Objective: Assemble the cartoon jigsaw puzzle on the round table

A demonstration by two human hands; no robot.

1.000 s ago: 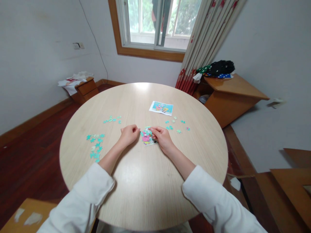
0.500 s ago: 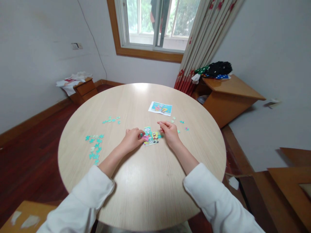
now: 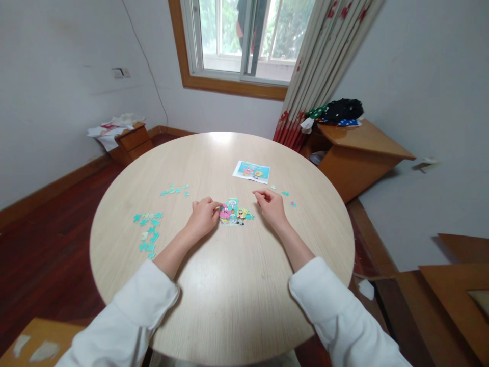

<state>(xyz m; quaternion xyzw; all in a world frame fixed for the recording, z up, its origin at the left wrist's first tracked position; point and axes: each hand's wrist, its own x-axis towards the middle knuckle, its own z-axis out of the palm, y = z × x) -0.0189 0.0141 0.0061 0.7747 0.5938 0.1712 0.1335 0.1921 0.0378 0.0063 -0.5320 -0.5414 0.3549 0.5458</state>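
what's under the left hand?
Left hand rests on the pale wooden round table, fingertips at the small colourful cartoon jigsaw. Anything inside its curled fingers is hidden.

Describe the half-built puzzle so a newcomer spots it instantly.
On the round wooden table, look between the left hand and right hand. The joined puzzle patch lies there. Unlike the loose teal pieces and the picture card farther back, it is one interlocked block showing pink and yellow cartoon figures.
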